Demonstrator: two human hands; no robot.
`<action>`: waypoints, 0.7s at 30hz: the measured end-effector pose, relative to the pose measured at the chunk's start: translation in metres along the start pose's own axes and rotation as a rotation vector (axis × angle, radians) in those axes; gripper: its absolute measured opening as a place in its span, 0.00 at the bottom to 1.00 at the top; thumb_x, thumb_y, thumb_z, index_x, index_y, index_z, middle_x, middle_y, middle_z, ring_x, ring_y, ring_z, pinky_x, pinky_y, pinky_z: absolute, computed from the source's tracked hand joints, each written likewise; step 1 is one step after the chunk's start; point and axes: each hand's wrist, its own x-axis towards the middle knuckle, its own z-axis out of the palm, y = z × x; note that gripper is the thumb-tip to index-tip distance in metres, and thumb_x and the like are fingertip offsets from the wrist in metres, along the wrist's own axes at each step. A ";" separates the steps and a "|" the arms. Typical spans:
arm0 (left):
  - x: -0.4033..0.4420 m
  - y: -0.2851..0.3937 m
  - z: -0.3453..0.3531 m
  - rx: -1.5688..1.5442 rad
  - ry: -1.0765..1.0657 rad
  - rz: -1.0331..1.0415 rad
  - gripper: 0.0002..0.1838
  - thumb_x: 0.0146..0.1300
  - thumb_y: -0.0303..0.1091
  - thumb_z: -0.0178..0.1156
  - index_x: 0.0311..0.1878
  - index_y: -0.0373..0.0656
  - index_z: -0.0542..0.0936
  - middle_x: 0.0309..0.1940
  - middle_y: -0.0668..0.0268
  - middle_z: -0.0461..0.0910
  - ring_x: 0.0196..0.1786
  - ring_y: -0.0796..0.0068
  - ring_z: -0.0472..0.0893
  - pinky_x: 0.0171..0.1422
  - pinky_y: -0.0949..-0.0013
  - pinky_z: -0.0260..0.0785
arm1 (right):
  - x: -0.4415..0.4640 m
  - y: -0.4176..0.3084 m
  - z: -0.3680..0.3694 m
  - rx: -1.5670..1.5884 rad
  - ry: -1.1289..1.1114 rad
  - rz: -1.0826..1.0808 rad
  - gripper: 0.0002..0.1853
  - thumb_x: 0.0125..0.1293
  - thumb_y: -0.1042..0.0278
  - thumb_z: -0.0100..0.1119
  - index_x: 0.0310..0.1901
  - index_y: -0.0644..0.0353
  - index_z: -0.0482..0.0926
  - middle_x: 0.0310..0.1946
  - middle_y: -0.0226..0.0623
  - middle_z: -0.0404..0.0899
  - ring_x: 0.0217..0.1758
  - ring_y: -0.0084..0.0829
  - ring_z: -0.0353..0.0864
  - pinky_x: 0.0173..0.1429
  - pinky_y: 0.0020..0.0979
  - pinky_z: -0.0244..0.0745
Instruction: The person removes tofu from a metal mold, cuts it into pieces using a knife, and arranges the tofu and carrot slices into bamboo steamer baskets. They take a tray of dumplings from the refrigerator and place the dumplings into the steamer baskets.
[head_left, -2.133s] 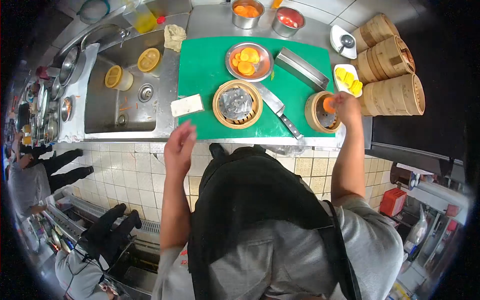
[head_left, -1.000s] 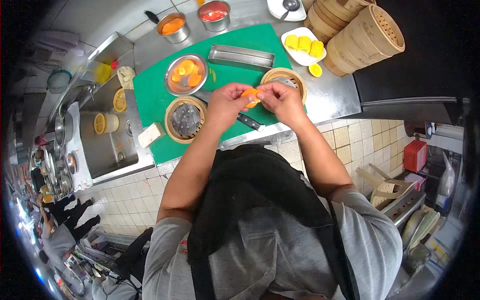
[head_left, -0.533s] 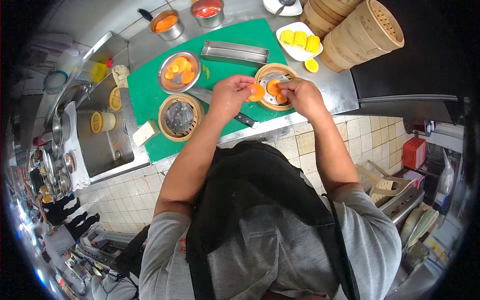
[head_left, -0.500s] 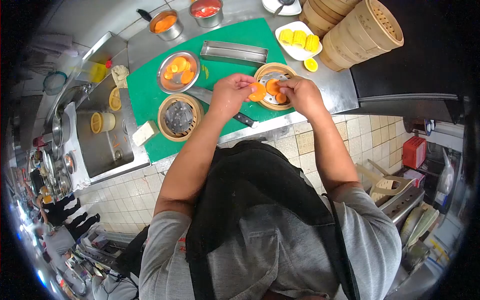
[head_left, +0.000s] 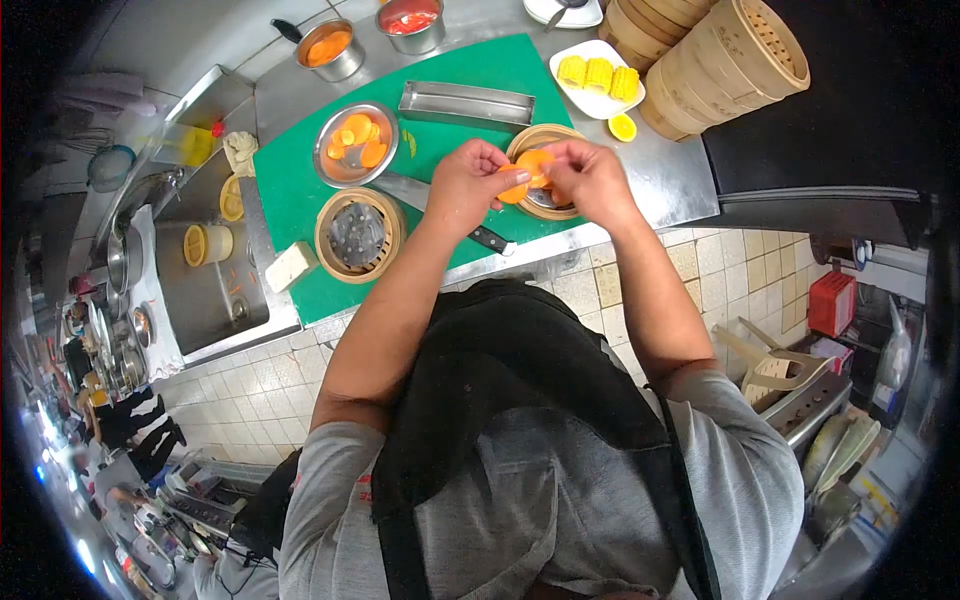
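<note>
Over a small bamboo steamer (head_left: 546,134), my left hand (head_left: 467,190) pinches orange carrot slices (head_left: 513,186) between thumb and fingers. My right hand (head_left: 592,180) grips another carrot slice (head_left: 538,163), which overlaps those in the left. The steamer holds a perforated metal liner, mostly hidden by my hands, with some carrot under them. A knife (head_left: 490,240) lies partly beneath my left wrist on the green cutting board (head_left: 440,262). To the left stand a second bamboo steamer (head_left: 322,240) with a perforated liner and a metal bowl (head_left: 322,160) of carrot slices.
A long metal mould (head_left: 467,104) lies at the board's back. Corn pieces (head_left: 598,76) fill a white plate beside a cut lemon (head_left: 622,127). Tall steamer stacks (head_left: 725,70) stand right. A sink (head_left: 205,300) and a white block (head_left: 290,266) are left; two pots (head_left: 330,52) sit behind.
My right hand has moved slightly up and left, bringing its carrot slice from over the steamer against the slices in my left hand. The left hand stays nearly in place.
</note>
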 end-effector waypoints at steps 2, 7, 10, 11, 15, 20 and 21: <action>-0.001 -0.004 -0.006 -0.082 -0.008 0.007 0.16 0.58 0.33 0.74 0.42 0.37 0.78 0.31 0.66 0.81 0.31 0.80 0.81 0.30 0.75 0.77 | 0.006 0.007 -0.012 -0.040 0.100 -0.033 0.11 0.66 0.71 0.67 0.48 0.64 0.83 0.34 0.32 0.85 0.34 0.21 0.82 0.41 0.25 0.78; -0.008 0.000 -0.043 -0.096 0.119 0.019 0.15 0.59 0.30 0.73 0.44 0.36 0.79 0.35 0.64 0.83 0.35 0.78 0.83 0.32 0.75 0.78 | 0.009 -0.007 -0.028 -0.643 0.275 -0.045 0.08 0.62 0.67 0.68 0.42 0.55 0.84 0.35 0.40 0.86 0.39 0.41 0.86 0.46 0.39 0.80; -0.012 0.002 -0.074 -0.058 0.206 0.036 0.13 0.62 0.28 0.70 0.46 0.36 0.80 0.37 0.64 0.84 0.37 0.78 0.84 0.34 0.75 0.79 | 0.007 -0.007 -0.033 -0.819 0.274 -0.083 0.07 0.62 0.66 0.65 0.41 0.54 0.84 0.37 0.40 0.86 0.41 0.44 0.86 0.47 0.42 0.80; -0.012 0.000 -0.084 -0.064 0.249 0.043 0.12 0.63 0.28 0.70 0.46 0.36 0.80 0.37 0.64 0.84 0.37 0.78 0.84 0.34 0.75 0.79 | 0.006 -0.008 -0.034 -0.899 0.269 -0.081 0.07 0.62 0.65 0.64 0.40 0.53 0.85 0.38 0.39 0.85 0.43 0.45 0.85 0.47 0.42 0.79; -0.014 -0.006 -0.113 -0.123 0.316 0.094 0.10 0.64 0.28 0.68 0.46 0.37 0.81 0.38 0.63 0.85 0.37 0.79 0.85 0.34 0.76 0.80 | 0.006 -0.002 -0.033 -0.988 0.248 -0.170 0.05 0.63 0.66 0.63 0.38 0.53 0.86 0.39 0.39 0.84 0.45 0.44 0.84 0.48 0.42 0.79; -0.024 -0.013 -0.124 -0.162 0.317 0.105 0.10 0.67 0.27 0.66 0.49 0.38 0.80 0.40 0.64 0.85 0.39 0.78 0.85 0.37 0.75 0.80 | 0.006 0.006 -0.031 -0.890 0.189 -0.291 0.07 0.62 0.68 0.65 0.41 0.51 0.88 0.40 0.37 0.84 0.46 0.43 0.84 0.50 0.42 0.78; -0.025 -0.016 -0.124 -0.163 0.321 0.099 0.10 0.67 0.27 0.66 0.49 0.37 0.80 0.41 0.64 0.85 0.40 0.78 0.85 0.38 0.75 0.81 | 0.006 0.004 -0.030 -0.891 0.187 -0.293 0.07 0.62 0.68 0.65 0.41 0.51 0.88 0.40 0.37 0.84 0.46 0.43 0.84 0.50 0.42 0.78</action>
